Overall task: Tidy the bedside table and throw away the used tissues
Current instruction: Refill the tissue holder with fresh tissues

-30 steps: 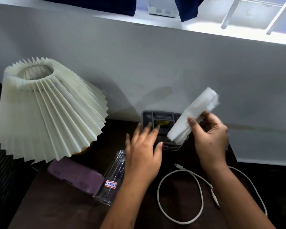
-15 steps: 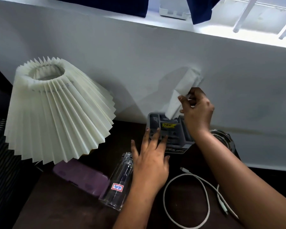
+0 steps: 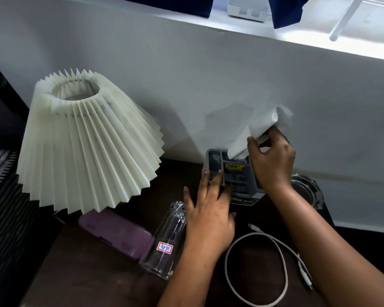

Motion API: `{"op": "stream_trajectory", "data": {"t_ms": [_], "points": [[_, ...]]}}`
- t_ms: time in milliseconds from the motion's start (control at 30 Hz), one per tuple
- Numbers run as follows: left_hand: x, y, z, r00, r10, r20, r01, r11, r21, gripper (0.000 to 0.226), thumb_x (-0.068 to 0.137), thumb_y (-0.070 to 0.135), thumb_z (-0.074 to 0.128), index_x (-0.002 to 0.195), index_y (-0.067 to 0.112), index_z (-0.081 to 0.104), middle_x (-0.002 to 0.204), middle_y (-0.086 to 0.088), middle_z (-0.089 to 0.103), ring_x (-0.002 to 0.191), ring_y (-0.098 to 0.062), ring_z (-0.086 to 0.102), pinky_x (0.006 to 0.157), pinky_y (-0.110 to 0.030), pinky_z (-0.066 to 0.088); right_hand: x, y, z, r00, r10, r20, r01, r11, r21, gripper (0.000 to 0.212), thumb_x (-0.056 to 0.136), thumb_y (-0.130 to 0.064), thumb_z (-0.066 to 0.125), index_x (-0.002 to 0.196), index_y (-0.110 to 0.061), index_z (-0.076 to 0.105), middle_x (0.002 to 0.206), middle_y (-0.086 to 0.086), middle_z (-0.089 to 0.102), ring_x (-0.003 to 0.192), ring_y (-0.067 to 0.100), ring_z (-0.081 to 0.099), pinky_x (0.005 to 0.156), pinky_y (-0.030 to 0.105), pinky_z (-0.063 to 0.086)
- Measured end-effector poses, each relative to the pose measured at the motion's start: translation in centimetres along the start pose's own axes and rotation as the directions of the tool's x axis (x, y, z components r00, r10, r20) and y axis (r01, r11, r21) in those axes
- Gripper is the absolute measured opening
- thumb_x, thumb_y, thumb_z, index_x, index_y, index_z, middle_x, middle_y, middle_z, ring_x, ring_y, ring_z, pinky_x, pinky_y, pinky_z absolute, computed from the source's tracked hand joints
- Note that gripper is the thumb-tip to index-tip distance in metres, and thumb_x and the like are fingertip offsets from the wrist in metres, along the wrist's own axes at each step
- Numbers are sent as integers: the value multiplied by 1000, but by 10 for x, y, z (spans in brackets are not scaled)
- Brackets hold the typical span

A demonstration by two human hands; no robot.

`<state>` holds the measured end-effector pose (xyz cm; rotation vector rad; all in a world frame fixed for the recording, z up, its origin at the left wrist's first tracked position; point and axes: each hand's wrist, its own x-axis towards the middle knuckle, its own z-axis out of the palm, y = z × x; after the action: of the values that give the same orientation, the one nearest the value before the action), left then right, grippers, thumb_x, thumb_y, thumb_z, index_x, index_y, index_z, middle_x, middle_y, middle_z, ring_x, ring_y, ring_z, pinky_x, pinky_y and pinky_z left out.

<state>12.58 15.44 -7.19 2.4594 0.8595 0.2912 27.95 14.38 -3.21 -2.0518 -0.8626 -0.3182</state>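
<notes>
Right hand (image 3: 273, 160) pinches white tissue (image 3: 253, 134) above grey organiser tray (image 3: 244, 180). Left hand (image 3: 208, 211) rests flat, fingers on tray, beside lying glass bottle (image 3: 166, 240).

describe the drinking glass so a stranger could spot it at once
Find the pleated cream lampshade on the dark bedside table. In front of it, between a purple case and the left hand, a drinking glass lies on its side. Unlike its neighbours it is transparent and bears a red-bordered sticker.
</notes>
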Motion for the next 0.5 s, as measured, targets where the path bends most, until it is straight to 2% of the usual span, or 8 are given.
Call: {"op": "stream_trajectory", "data": {"t_ms": [100,267,433,500], "points": [[0,2,1,1000,4,0,-4,1000,0,58,89,33,52,142,30,29,157,8,-6,129,-7,-35,103,-47,-19,-3,1,-2,1000,2,-26,-1,999,52,10,83,-15,63,90,-7,62,80,-2,57,72,12,51,63,15,30],[0,3,3,1000,3,-5,-3,1000,4,57,88,32,53,141,28,31,158,7,-7,128,-10,-37,100,-51,-23,-5,4,0,1000,-14,-25,16,996,91,17,83,-13,62,99,-8,63,86,-2,58,74,6,50,62,7,38],[1,3,3,1000,7,-26,-7,1000,1,58,87,30,55,141,26,32,158,6,-5,127,-12,-38,96,-52,-25,0,3,8,1000,7,23,-9,997,78,23,85,-10,62,108,-8,60,95,1,54,63,4,46,63,-3,33],[0,3,5,998,19,-56,-19,1000,1,59,86,29,57,140,26,35,158,5,-1,130,-13,-35,95,-53,-26,1,0,12,998,24,62,-29,995,96,27,85,-9,61,112,-10,58,100,0,53,71,1,50,66,0,37]]}}
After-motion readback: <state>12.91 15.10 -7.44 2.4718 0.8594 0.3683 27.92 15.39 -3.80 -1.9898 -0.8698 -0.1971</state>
